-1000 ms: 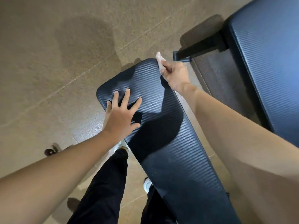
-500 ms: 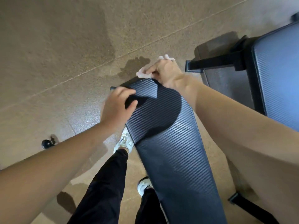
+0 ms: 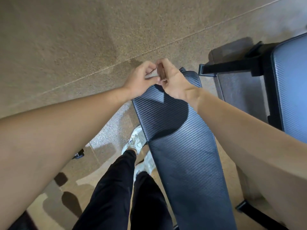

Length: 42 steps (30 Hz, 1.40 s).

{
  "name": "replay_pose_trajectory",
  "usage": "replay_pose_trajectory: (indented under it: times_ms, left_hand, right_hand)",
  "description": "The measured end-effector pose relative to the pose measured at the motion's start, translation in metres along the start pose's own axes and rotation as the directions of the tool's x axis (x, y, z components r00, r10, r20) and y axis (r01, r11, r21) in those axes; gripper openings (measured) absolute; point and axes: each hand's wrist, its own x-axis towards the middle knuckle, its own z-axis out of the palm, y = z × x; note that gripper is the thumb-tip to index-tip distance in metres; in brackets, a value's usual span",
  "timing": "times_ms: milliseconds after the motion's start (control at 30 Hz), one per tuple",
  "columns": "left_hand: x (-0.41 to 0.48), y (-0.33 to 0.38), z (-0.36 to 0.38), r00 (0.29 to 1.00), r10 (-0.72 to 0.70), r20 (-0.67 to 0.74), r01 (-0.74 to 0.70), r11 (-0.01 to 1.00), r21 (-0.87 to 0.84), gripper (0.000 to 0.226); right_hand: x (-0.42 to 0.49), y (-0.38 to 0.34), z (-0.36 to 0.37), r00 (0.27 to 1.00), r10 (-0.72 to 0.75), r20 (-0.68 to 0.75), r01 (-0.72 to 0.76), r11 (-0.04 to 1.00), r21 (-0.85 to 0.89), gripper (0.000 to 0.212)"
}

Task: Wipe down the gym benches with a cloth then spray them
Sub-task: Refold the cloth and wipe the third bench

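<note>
Floor (image 3: 83, 39) is speckled tan. Two benches: the near bench (image 3: 182, 155) runs away from us between our arms, and a second bench (image 3: 292, 83) sits off to the right, apart from it. Both have dark ribbed vinyl pads on black frames. They look heavy and stiff, so they shouldn't shift under a wipe. The ribbing likely traps grime, so we'd press along the grain.

Hands meet over the far end of the near bench. Left hand (image 3: 141, 80) has its fingers curled, pinching the cloth. Right hand (image 3: 174, 82) curls round it from the other side.

Cloth (image 3: 151, 75) is a small pale wad, mostly hidden between the hands. It looks soft and light and probably bunches easily. Best held flat under the palm, edges folded in.
</note>
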Motion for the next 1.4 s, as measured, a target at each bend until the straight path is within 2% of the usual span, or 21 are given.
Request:
replay_pose_trajectory:
  times_ms: [100, 167, 267, 367, 433, 500, 600, 733, 833, 933, 1033, 1100, 1167, 1200, 1233, 1267, 1300, 1333, 1367, 1400]
  left_hand:
    - [-0.001, -0.01, -0.005, 0.997, 0.014, -0.081, -0.011, 0.999, 0.034, 0.029]
    - [-0.007, -0.018, -0.009, 0.992, 0.033, -0.118, -0.023, 0.996, 0.089, 0.027]
    - [-0.02, -0.027, -0.018, 0.994, 0.038, -0.105, -0.022, 0.989, 0.144, 0.038]
    - [-0.034, -0.04, -0.03, 0.999, -0.022, 0.034, 0.016, 0.984, 0.178, 0.037]
    - [-0.045, -0.049, -0.032, 0.998, -0.054, 0.039, 0.045, 0.981, 0.19, 0.029]
    - [-0.053, -0.05, -0.029, 0.992, -0.124, -0.027, 0.126, 0.985, 0.118, 0.022]
    - [-0.058, -0.048, -0.018, 0.948, -0.309, -0.072, 0.305, 0.95, -0.063, 0.022]
    - [-0.064, -0.051, -0.009, 0.849, -0.523, -0.074, 0.457, 0.798, -0.392, 0.019]
    - [-0.079, -0.051, -0.004, 0.807, -0.59, -0.024, 0.491, 0.694, -0.526, 0.036]
    - [-0.096, -0.051, 0.008, 0.773, -0.634, 0.017, 0.506, 0.6, -0.62, 0.045]
    - [-0.115, -0.044, 0.025, 0.72, -0.694, 0.011, 0.529, 0.539, -0.655, 0.04]
    - [-0.124, -0.043, 0.038, 0.699, -0.715, -0.001, 0.532, 0.521, -0.667, 0.039]
    - [-0.134, -0.04, 0.045, 0.703, -0.711, 0.019, 0.542, 0.519, -0.661, 0.037]
    - [-0.138, -0.04, 0.047, 0.708, -0.705, 0.036, 0.548, 0.518, -0.657, 0.035]
    - [-0.14, -0.041, 0.049, 0.709, -0.703, 0.049, 0.557, 0.517, -0.65, 0.034]
    - [-0.142, -0.042, 0.049, 0.708, -0.704, 0.059, 0.571, 0.521, -0.634, 0.034]
    - [-0.143, -0.04, 0.047, 0.706, -0.705, 0.063, 0.585, 0.531, -0.612, 0.031]
    - [-0.143, -0.038, 0.044, 0.705, -0.705, 0.074, 0.605, 0.545, -0.581, 0.026]
    - [-0.142, -0.037, 0.041, 0.708, -0.701, 0.087, 0.624, 0.564, -0.54, 0.017]
    - [-0.14, -0.037, 0.037, 0.718, -0.689, 0.096, 0.638, 0.597, -0.487, 0.01]
  right_hand:
    - [-0.004, 0.002, 0.009, 1.0, -0.017, 0.011, 0.017, 1.0, 0.023, 0.053]
    - [-0.007, 0.001, 0.011, 0.999, -0.014, -0.045, 0.014, 1.0, -0.004, 0.063]
    - [-0.014, 0.003, 0.009, 0.988, -0.028, -0.15, -0.006, 0.974, -0.226, 0.059]
    - [-0.025, 0.01, 0.014, 0.998, -0.018, -0.066, -0.013, 0.896, -0.444, 0.051]
    - [-0.035, 0.013, 0.022, 0.999, -0.03, -0.024, 0.011, 0.824, -0.567, 0.055]
    - [-0.046, 0.015, 0.029, 0.996, -0.039, -0.081, -0.023, 0.759, -0.65, 0.06]
    - [-0.057, 0.016, 0.041, 0.984, -0.026, -0.177, -0.098, 0.751, -0.653, 0.06]
    - [-0.076, 0.015, 0.057, 0.98, -0.032, -0.196, -0.108, 0.74, -0.663, 0.063]
    - [-0.093, 0.017, 0.071, 0.979, -0.032, -0.201, -0.117, 0.718, -0.686, 0.069]
    - [-0.112, 0.021, 0.083, 0.978, 0.014, -0.21, -0.153, 0.732, -0.664, 0.074]
    - [-0.129, 0.03, 0.095, 0.979, 0.066, -0.191, -0.172, 0.771, -0.613, 0.077]
    - [-0.136, 0.037, 0.101, 0.978, 0.015, -0.208, -0.126, 0.837, -0.532, 0.071]
    - [-0.146, 0.041, 0.111, 0.949, -0.01, -0.316, -0.109, 0.927, -0.359, 0.057]
    - [-0.152, 0.039, 0.117, 0.919, 0.049, -0.39, -0.141, 0.968, -0.21, 0.047]
    - [-0.159, 0.035, 0.127, 0.881, 0.177, -0.439, -0.2, 0.98, -0.008, 0.037]
    - [-0.167, 0.024, 0.135, 0.836, 0.354, -0.42, -0.275, 0.932, 0.237, 0.026]
    - [-0.173, 0.013, 0.145, 0.781, 0.539, -0.316, -0.342, 0.792, 0.506, 0.016]
    - [-0.176, 0.002, 0.156, 0.717, 0.684, -0.134, -0.384, 0.548, 0.743, 0.009]
    - [-0.178, -0.006, 0.165, 0.665, 0.741, 0.094, -0.397, 0.243, 0.885, 0.006]
    - [-0.177, -0.013, 0.173, 0.64, 0.708, 0.299, -0.386, -0.04, 0.922, 0.01]
